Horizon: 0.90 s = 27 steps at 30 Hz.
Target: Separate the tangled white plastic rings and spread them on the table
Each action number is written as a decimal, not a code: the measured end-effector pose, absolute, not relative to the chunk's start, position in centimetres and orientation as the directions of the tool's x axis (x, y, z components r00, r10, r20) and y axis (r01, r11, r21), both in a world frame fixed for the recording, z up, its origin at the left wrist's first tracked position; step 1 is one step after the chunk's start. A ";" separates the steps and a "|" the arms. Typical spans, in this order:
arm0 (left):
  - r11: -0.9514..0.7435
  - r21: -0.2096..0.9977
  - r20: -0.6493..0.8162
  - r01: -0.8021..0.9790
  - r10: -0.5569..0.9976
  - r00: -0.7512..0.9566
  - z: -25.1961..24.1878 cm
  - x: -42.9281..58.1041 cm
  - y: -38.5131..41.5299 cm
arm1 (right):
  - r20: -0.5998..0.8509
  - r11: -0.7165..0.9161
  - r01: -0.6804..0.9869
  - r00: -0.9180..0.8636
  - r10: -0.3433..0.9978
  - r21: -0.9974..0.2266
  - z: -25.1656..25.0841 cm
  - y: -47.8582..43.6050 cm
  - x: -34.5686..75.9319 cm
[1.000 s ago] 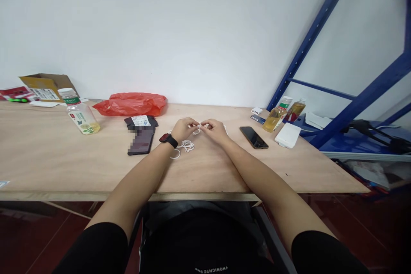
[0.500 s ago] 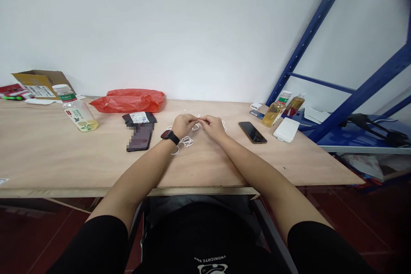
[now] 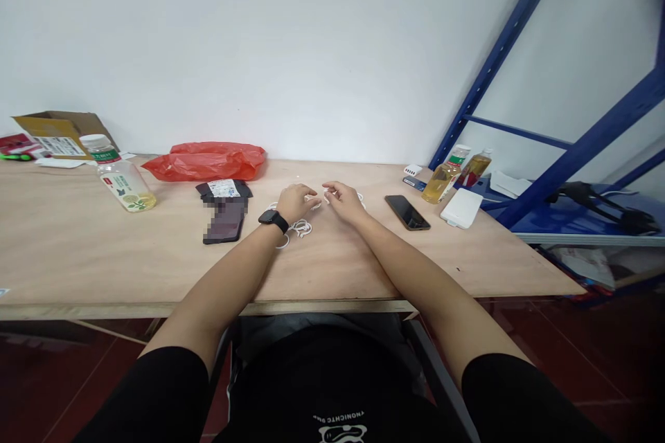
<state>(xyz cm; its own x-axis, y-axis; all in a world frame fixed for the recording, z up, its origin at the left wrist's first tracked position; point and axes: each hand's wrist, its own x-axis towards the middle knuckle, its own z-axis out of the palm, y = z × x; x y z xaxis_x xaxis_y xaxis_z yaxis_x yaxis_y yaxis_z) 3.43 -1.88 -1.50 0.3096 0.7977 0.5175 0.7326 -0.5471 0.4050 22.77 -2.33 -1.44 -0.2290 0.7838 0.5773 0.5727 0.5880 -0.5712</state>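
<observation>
A tangled white cable (image 3: 300,227) lies on the wooden table (image 3: 104,256) in front of me. My left hand (image 3: 295,201), with a black watch (image 3: 273,219) on its wrist, has its fingers curled and pinches a strand of the cable. Just to its right, my right hand (image 3: 343,199) has bent fingers on another part of the same cable. A short white piece shows in the small gap between the two hands. More of the cable loops behind the right hand.
A dark phone (image 3: 224,219) and a black packet (image 3: 223,189) lie left of my hands, with a red plastic bag (image 3: 208,159) behind. A bottle (image 3: 117,178) and a cardboard box (image 3: 49,133) stand far left. At right: black phone (image 3: 407,212), white power bank (image 3: 460,208), two bottles (image 3: 444,176), blue rack (image 3: 524,14).
My hands were pinched together on the cable; now they have drawn slightly apart. The camera has tilted a little, so the table sits higher in view.
</observation>
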 end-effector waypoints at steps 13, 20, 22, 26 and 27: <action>-0.512 0.242 0.365 0.824 0.835 0.412 -2.4 2.9 -1.7 | 0.512 0.570 0.784 -0.394 0.763 -0.246 -1.2 -2.8 23.8; -0.573 0.240 0.456 0.784 0.779 0.430 -1.3 3.1 -2.5 | 0.505 0.664 0.687 -0.478 0.719 -0.295 -1.7 -2.9 22.5; -0.578 0.253 0.471 0.776 0.774 0.423 -0.8 3.3 -2.8 | 0.539 0.647 0.661 -0.410 0.735 -0.380 -1.8 -2.6 22.5; -0.601 0.263 0.524 0.755 0.746 0.411 -0.2 3.5 -3.1 | 0.538 0.586 0.536 -0.265 0.800 -0.607 -2.4 -2.1 22.3; -0.616 0.270 0.540 0.740 0.733 0.413 -0.2 3.6 -3.1 | 0.528 0.572 0.493 -0.243 0.814 -0.655 -2.5 -2.0 22.2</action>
<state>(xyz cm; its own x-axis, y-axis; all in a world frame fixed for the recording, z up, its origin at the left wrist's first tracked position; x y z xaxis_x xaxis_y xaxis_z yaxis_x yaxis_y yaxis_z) 3.59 -3.12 -0.16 0.4132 0.7331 0.5402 0.7398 -0.6161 0.2704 22.17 -2.02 -2.50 -0.2426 0.8140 0.5277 0.4934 0.5719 -0.6553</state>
